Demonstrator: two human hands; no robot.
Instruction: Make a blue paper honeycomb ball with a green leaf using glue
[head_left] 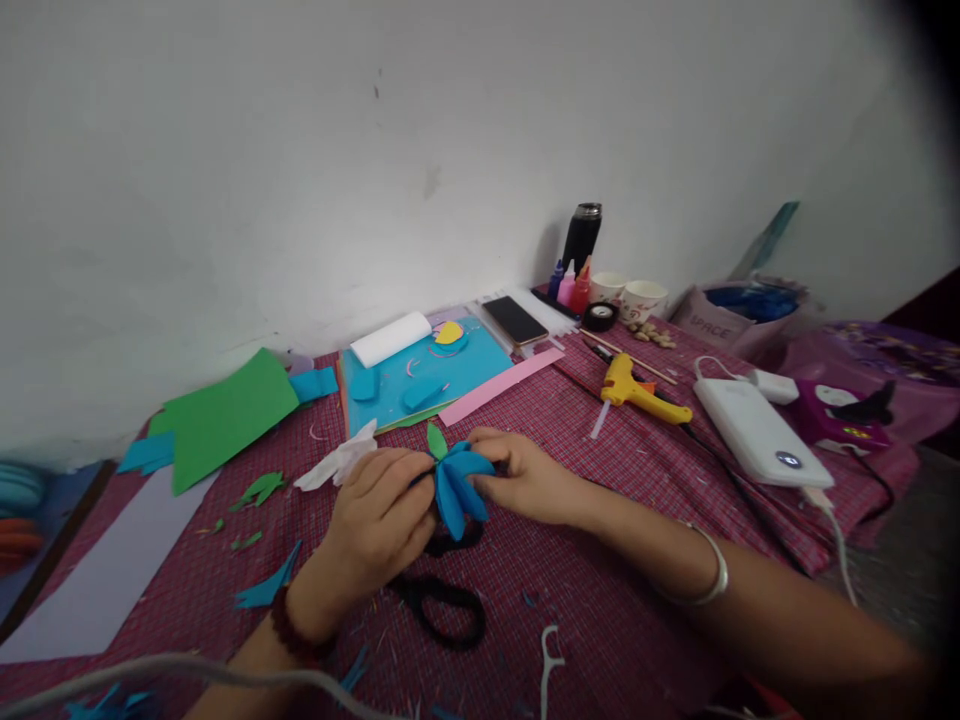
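A blue paper flower (457, 485) with a green leaf (436, 440) is held between my two hands above the table. My left hand (386, 510) is closed around its left side, the fingertips near the base of the leaf. From the right, my right hand (521, 475) pinches a blue petal between thumb and fingers. Below the flower lie black-handled scissors (450, 610), partly covered by it and by my left hand. Crumpled white tissue (341, 462) rests just beyond my left hand.
A yellow glue gun (637, 390) and a white power bank (761, 430) with cables lie at right. Green sheets (232, 415) and paper scraps lie at left. Behind are a blue sheet (480, 350), a phone (515, 320), paint bottles (580, 290) and cups (643, 300). A floss pick (551, 665) lies in front.
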